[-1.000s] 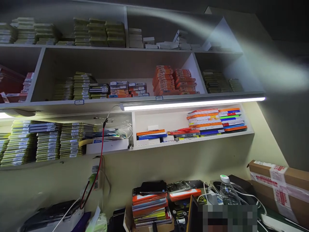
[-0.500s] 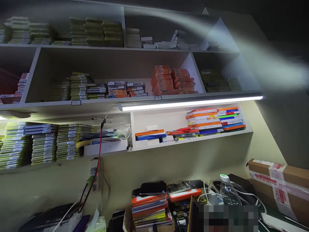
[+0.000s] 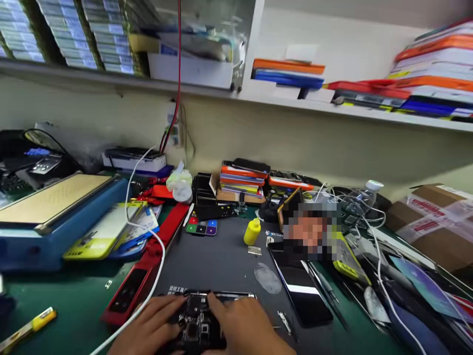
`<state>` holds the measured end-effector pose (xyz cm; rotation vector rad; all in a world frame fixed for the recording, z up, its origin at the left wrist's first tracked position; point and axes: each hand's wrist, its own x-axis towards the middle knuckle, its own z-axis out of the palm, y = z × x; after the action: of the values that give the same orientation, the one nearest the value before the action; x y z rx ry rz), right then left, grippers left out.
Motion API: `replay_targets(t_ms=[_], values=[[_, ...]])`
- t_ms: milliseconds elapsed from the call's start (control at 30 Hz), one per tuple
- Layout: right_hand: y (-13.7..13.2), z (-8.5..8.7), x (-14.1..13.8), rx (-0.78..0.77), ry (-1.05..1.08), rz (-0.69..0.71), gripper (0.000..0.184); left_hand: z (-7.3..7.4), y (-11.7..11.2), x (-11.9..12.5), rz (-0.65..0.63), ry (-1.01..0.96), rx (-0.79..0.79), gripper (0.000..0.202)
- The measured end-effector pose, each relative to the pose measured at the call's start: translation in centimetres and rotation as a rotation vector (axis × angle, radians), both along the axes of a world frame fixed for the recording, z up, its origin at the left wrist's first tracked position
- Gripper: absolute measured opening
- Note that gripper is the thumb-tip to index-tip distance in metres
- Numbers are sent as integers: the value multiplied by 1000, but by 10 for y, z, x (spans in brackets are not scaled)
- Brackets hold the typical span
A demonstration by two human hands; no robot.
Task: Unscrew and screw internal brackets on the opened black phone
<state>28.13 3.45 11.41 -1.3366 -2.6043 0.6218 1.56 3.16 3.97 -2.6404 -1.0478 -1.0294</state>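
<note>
An opened phone (image 3: 199, 310), its dark inner boards and camera parts showing, lies at the near edge of a dark grey mat (image 3: 221, 268). My left hand (image 3: 153, 323) grips its left side, fingers bent over the edge. From the right, my right hand (image 3: 251, 323) holds it, with one finger on the upper part of the inside. The hands cover much of the phone, and the frame cuts off its lower end. To the right lie a dark-screened phone (image 3: 308, 303) and a small metal part (image 3: 284, 321).
Behind stand a yellow bottle (image 3: 252, 231) and a coloured tile pad (image 3: 201, 227). A red bar-shaped device (image 3: 148, 268) and white cable (image 3: 161, 256) run along the left, near a blue machine (image 3: 70, 227). Tweezers (image 3: 327, 286) lie right. A shelf (image 3: 281, 101) overhangs the bench.
My view has swung down from the upper shelves to the bench. Both hands and the opened phone are now in sight; neither showed before.
</note>
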Motion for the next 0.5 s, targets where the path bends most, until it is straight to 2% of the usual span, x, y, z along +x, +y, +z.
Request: replay_targets(t_ms=[33,100,133,200,267,300,367,500], values=[[2,-7,2,-69,-3,-7,47,-6,-12,0,4,-2,-23,21],[11,-11,7,-130,39,-33,51,-8,-24,2,32,-11,-49,18],[16,-7,11,-127,87,-52,51,-4,-25,2,54,-19,-57,20],[25,7,17,-96,213,-99,30,8,-24,4,75,-14,-85,12],[32,25,23,-30,368,-165,18,20,-22,5,77,-9,-111,11],[35,33,26,-1,446,-196,20,25,-21,6,70,-13,-119,11],[42,44,30,68,605,-286,37,31,-17,7,64,-18,-148,16],[55,47,31,211,878,-485,64,38,6,11,40,-16,-242,33]])
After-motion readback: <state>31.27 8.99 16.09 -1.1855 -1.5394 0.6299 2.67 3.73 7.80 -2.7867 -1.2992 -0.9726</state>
